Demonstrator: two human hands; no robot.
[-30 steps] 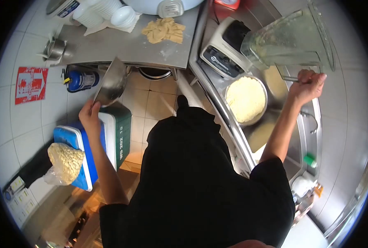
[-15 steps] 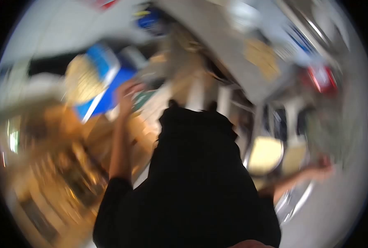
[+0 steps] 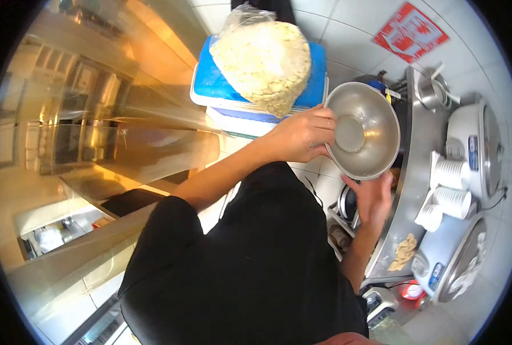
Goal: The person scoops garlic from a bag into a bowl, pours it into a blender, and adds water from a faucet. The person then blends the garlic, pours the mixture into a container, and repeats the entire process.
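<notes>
A round stainless-steel mixing bowl (image 3: 362, 155) is held up in front of my body, tilted so that its bare inside faces me. My left hand (image 3: 308, 135) grips its left rim, with the fingers closed over the edge. At the lower rim, my right hand (image 3: 374, 201) supports the bowl, thumb and fingers against it; its fingertips are partly hidden. Just beyond my left hand, a clear plastic bag of pale yellowish pieces (image 3: 262, 60) lies on the blue lid of a cooler box (image 3: 204, 80).
To the right runs a steel counter (image 3: 391, 244) with stacked white cups (image 3: 453, 173), two large lidded cookers (image 3: 466, 132) and a crumpled brown cloth (image 3: 404, 253). Metal pots (image 3: 431, 92) stand at its far end. A glossy yellowish transparent sheet (image 3: 152, 115) spans the left side.
My view has swung round toward the cooler box and counter. My hands, earlier far apart and blurred, now come together on the steel bowl.
</notes>
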